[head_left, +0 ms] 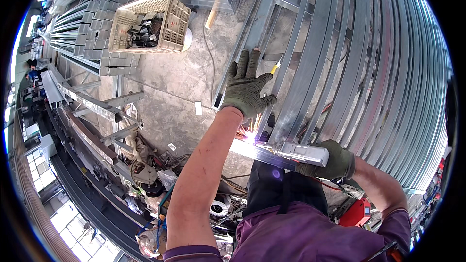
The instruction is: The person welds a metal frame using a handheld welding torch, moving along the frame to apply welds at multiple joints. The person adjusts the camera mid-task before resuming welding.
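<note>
Below centre, the right hand [336,160] held a silver torch [302,152], ideally steady; the left hand [247,90], spread wide, needed clearance from sparks [250,135].

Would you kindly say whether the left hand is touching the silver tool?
Apart; the head view shows a gap, with sparks, between the left hand and the silver tool.

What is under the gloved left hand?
A grey metal bar shows beyond the left hand; whatever lies behind its palm and fingers is covered, so contact can't be confirmed.
</note>
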